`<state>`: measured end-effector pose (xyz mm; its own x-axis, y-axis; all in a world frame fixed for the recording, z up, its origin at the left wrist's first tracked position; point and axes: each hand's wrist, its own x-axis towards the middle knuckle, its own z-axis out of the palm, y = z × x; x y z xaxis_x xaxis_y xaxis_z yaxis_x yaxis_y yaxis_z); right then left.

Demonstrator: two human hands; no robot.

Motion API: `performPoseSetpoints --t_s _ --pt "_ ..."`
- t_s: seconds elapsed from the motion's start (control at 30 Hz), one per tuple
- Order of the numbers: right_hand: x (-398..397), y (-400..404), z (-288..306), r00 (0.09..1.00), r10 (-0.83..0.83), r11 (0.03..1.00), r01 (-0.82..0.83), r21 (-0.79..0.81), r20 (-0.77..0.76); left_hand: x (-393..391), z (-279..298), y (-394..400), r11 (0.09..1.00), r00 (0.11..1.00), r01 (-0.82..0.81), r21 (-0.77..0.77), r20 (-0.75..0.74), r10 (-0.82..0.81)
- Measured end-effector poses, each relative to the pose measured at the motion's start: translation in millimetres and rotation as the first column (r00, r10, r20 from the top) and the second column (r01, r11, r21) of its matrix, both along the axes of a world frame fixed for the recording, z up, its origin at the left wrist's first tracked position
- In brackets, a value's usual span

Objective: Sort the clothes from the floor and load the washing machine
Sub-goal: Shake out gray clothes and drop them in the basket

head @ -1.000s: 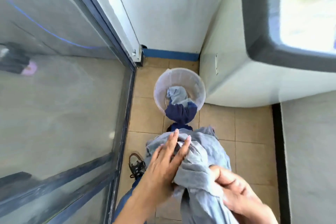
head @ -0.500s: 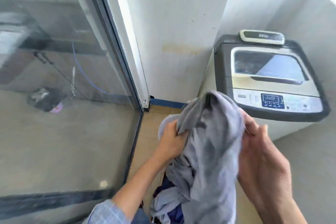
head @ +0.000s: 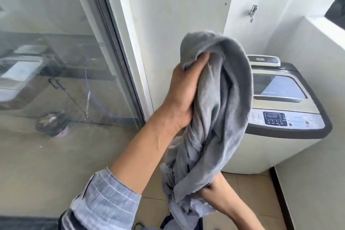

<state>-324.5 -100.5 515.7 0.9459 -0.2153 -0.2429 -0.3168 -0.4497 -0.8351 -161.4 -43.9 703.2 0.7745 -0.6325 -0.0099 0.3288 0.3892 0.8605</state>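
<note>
The left hand (head: 183, 95) is raised in front of the washing machine (head: 285, 117), its fingers curled into grey cloth (head: 220, 110). The right hand (head: 214, 192) is held lower, below the machine's panel, gripping the cloth's bottom end.

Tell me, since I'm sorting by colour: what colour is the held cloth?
Plain grey cloth, clearest in the head view.

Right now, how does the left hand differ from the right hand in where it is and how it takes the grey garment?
The left hand is raised high, at the level of the washing machine lid; the right hand is low. The left hand grips the grey garment near its top, its back towards the camera; the right hand grips the lower end, and cloth mostly hides its fingers. Both have their fingers curled round the same garment.
</note>
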Motion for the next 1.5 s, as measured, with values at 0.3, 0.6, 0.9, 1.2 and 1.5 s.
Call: performPoseSetpoints --t_s 0.3,0.6,0.9,1.2,1.5 --pt "16 -40 119 0.761 -0.495 0.855 0.34 0.392 0.419 39 -16 14 0.999 0.997 0.025 0.046 0.077 -0.028" --pt "87 -68 248 0.587 -0.586 0.466 -0.321 0.824 0.559 32 -71 22 0.833 0.842 0.398 0.384 0.208 -0.498" --pt "135 -87 170 0.819 -0.406 0.805 0.111 0.583 0.404 46 -80 -9 0.823 0.976 0.121 0.555 0.087 -0.202" --pt "68 -69 -51 0.99 -0.139 0.963 0.141 0.228 -0.024 43 -22 -20 0.991 0.972 0.128 -0.036 -0.195 -0.133" --pt "79 -82 25 0.964 0.14 0.852 -0.233 -0.469 -0.226 69 11 -8 0.999 0.998 0.036 -0.016 -0.046 -0.037"
